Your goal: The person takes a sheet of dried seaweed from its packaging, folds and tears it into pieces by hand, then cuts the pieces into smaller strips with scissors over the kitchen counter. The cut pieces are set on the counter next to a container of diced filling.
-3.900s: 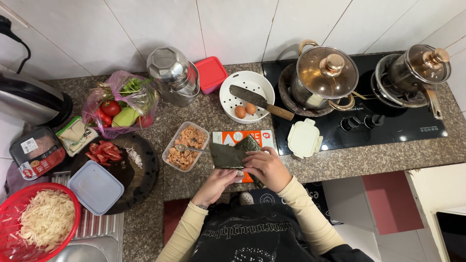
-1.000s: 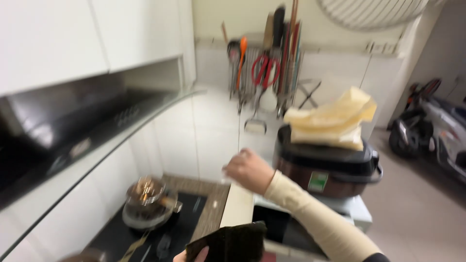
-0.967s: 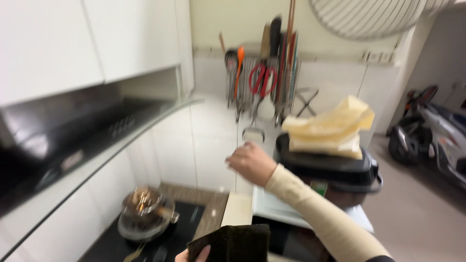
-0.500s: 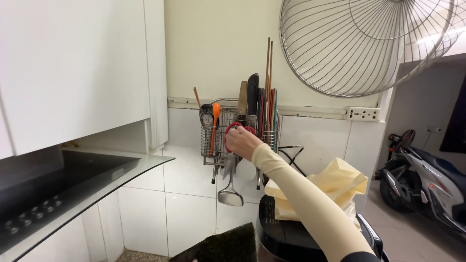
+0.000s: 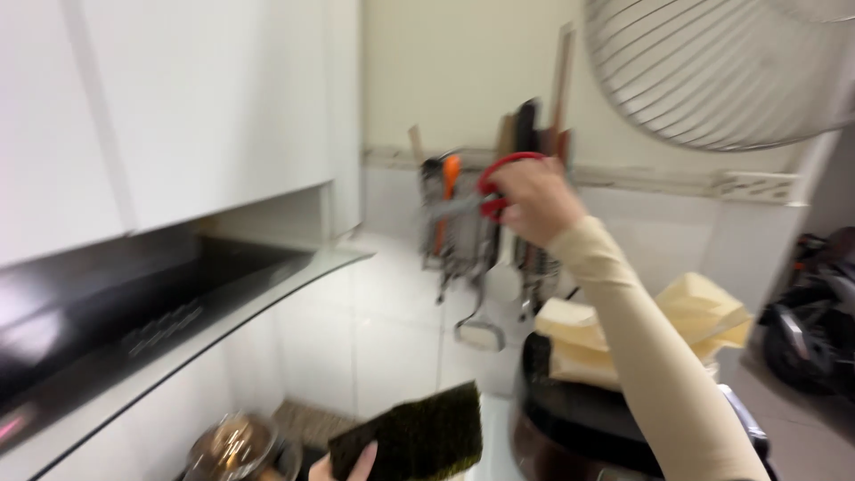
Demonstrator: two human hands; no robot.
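- Red plastic loops of a pair of red-handled scissors with grey steel blades (image 5: 485,191) are seen at centre frame, clasped in the right hand (image 5: 532,199); the blades point toward the left of the frame.
- The right grip is clenched around the scissor handles. Half a second ago that hand was only reaching into the wire utensil rack on the tiled wall (image 5: 463,227); now the scissors appear lifted partly clear of it, so the tool seems to have been taken in hand.
- The rack is seen just behind and below the hand, with an orange-handled utensil (image 5: 451,183), dark and wooden handles and a hanging metal ladle (image 5: 481,331) left in it.
- A dark green rectangular sheet of dried seaweed (image 5: 411,436) is held up at lower centre by the left hand (image 5: 347,463), of which only the fingertips are shown at the bottom edge; the left grip is pinched on the sheet's lower left corner.
- The seaweed and the scissors are well apart, the sheet low and the scissors high.
- A black rice cooker with folded cream cloths on its lid (image 5: 588,410) is seen at lower right, and a glass-lidded steel pot (image 5: 236,445) at lower left under the black range hood (image 5: 151,312).
- With both items in hand, cutting of the sheet is judged to be the step at hand, though no cut has been made.
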